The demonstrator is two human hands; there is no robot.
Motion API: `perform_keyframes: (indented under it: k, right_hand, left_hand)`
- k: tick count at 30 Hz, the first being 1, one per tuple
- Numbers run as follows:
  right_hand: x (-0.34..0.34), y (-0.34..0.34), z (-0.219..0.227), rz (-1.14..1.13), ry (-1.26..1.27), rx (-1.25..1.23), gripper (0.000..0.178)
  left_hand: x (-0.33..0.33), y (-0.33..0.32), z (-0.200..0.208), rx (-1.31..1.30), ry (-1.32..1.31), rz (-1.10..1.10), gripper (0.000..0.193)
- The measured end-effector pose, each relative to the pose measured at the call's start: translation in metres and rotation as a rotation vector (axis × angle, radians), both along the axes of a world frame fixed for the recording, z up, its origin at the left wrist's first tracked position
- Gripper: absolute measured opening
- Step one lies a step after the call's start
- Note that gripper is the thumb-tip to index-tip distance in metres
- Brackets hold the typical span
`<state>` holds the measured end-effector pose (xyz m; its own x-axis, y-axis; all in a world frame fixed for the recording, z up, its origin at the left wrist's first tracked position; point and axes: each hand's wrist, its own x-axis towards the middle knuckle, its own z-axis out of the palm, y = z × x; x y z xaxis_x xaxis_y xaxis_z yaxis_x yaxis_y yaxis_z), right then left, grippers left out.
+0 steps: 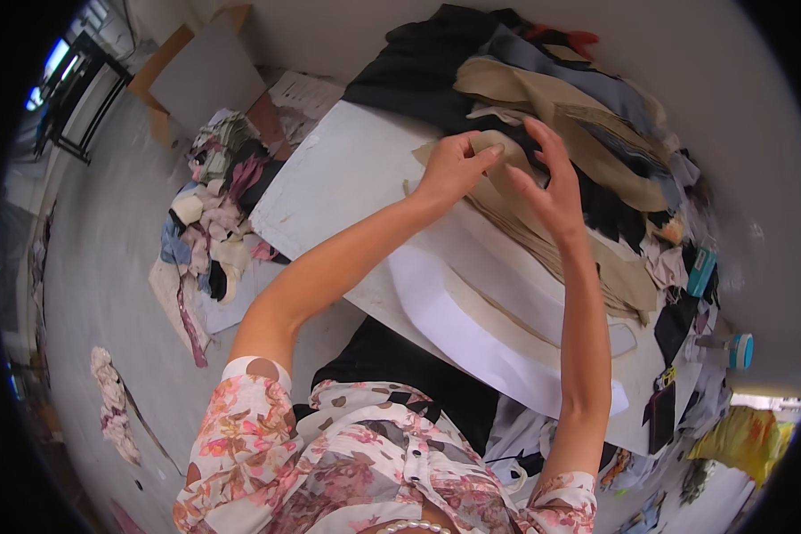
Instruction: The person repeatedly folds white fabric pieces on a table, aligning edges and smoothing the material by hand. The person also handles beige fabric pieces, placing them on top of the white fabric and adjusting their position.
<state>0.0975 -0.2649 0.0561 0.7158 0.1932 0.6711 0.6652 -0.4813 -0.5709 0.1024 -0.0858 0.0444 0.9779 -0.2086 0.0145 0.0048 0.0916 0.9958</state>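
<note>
My left hand (pixel 454 167) pinches the edge of a khaki cloth piece (pixel 513 157) between thumb and fingers, above the white table. Beside it, my right hand (pixel 556 191) is raised with thumb and fingers spread, close to the same cloth. I cannot tell whether its fingertips touch it. Below both hands lies a stack of long khaki cloth strips (pixel 623 283), running toward the right side of the table. A curved white piece (pixel 432 307) rests nearer to me along the table's front, partly behind my right forearm.
Black cloth (pixel 409 76) and khaki and grey pieces (pixel 596 93) heap at the table's (pixel 329 169) far side. A phone (pixel 661 418) lies at the right edge, near a blue-lidded jar (pixel 739 351). Fabric scraps (pixel 222 214) and a cardboard box (pixel 206 89) are on the left.
</note>
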Motion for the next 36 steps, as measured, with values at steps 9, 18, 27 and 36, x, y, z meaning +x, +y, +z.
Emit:
perform_keyframes:
  k: [9, 18, 27, 36]
  right_hand:
    - [-0.071, -0.174, 0.024, -0.097, 0.746, -0.149, 0.041]
    - [-0.213, -0.213, 0.093, -0.309, 0.760, 0.141, 0.039]
    - [-0.204, -0.104, 0.000, -0.114, 1.022, 0.021, 0.036]
    - [-0.169, -0.088, -0.010, -0.159, 0.979, -0.034, 0.037]
  left_hand:
    - [0.008, -0.037, 0.039, -0.042, -0.254, -0.061, 0.017]
    - [-0.031, -0.024, 0.039, -0.159, 0.123, -0.295, 0.023]
    - [-0.056, 0.087, -0.013, 0.364, 0.202, -0.078, 0.021]
    - [-0.022, 0.091, -0.044, 0.667, 0.034, 0.101, 0.019]
